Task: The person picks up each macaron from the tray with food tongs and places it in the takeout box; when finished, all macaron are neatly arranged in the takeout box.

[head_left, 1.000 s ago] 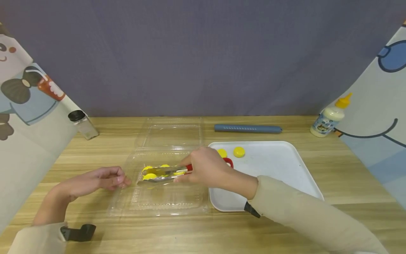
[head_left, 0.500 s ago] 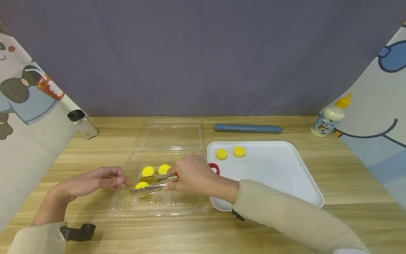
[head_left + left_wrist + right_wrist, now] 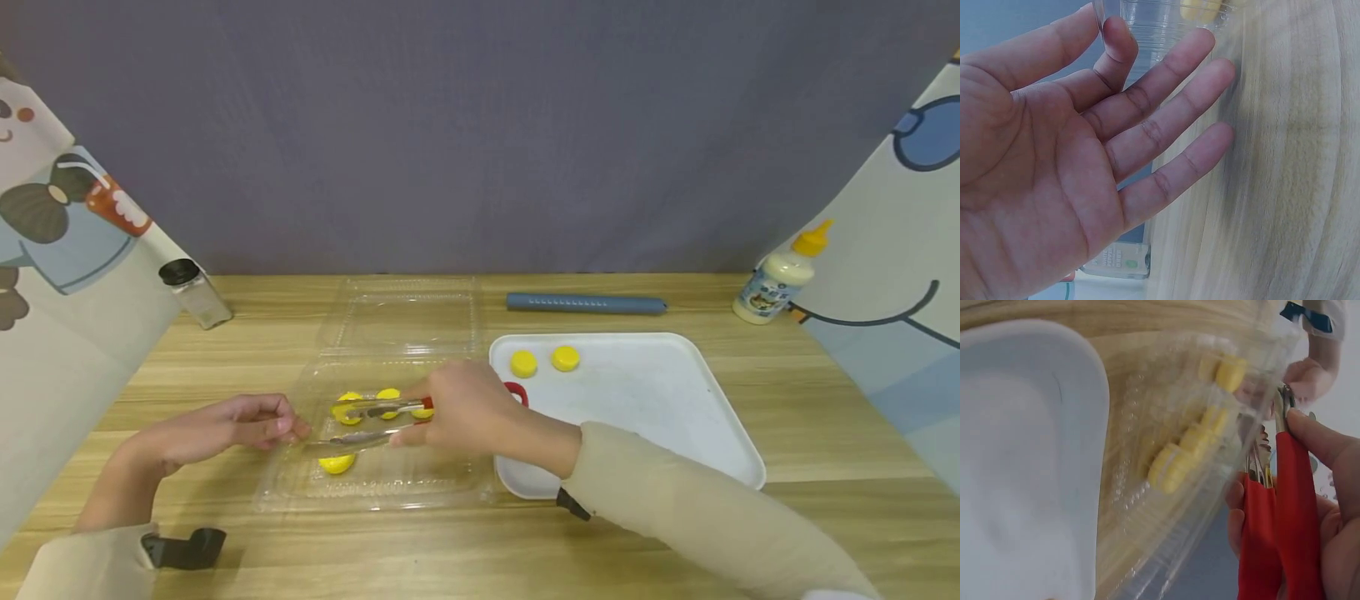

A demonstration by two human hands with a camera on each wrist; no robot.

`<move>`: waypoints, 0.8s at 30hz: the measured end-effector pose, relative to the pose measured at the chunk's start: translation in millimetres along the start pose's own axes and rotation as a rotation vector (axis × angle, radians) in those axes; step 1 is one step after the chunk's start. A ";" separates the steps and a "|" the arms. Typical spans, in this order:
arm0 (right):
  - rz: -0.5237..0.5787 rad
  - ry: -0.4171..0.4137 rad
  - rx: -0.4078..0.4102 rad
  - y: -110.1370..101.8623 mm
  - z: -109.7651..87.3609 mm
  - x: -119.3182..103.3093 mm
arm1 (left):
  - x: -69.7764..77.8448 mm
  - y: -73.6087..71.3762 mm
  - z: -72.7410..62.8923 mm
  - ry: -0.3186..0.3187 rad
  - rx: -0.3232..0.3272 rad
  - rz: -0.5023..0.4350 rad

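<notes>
My right hand [image 3: 472, 404] grips red-handled metal tongs [image 3: 1297, 512] over a clear plastic clamshell box [image 3: 420, 493]. The tongs' arms stand apart, with nothing held between their ends. Beneath them in the box lie several yellow round pieces like small cakes; the front-left one [image 3: 337, 463] sits by the lower arm. The others form a row farther back, partly covered by the tongs and hand. At the box's left edge, my left hand [image 3: 217, 429] pinches the rim between thumb and index finger; its other fingers [image 3: 1179, 109] stretch out loosely.
A white tray [image 3: 637, 433] stands right of the box, with two yellow pieces [image 3: 566, 359] at its back left. Behind it lies a blue-grey rolling pin [image 3: 585, 304]. A black-capped jar [image 3: 197, 293] stands back left, a yellow-nozzled bottle [image 3: 780, 279] back right.
The tongs moved left and toward the front of the box with a yellow piece, which now lies at front left. Their arms have spread and drawn slightly back. My left hand stays still.
</notes>
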State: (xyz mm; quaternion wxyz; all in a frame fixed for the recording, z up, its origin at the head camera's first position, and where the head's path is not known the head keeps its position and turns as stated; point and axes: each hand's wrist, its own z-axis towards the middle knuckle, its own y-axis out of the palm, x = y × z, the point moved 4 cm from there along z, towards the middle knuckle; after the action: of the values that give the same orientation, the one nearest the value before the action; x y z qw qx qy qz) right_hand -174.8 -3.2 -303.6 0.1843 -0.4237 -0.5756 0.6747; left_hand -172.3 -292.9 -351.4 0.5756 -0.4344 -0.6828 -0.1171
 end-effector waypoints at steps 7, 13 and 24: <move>0.097 0.042 0.061 -20.6 -14.4 16.4 | -0.1 -0.2 0.2 0.006 -0.003 -0.005; 0.111 0.054 0.105 -31.3 -27.4 34.2 | -0.7 0.1 -0.6 0.020 -0.021 -0.016; 0.115 0.117 0.158 -47.6 -59.1 81.2 | -0.3 0.6 0.1 0.016 -0.005 0.011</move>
State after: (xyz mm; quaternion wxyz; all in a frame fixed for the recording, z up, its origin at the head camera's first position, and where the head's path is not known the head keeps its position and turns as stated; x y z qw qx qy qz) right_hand -186.3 106.1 -287.1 0.2115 -0.4787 -0.4835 0.7017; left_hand -171.9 -292.6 -351.9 0.5807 -0.4388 -0.6753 -0.1194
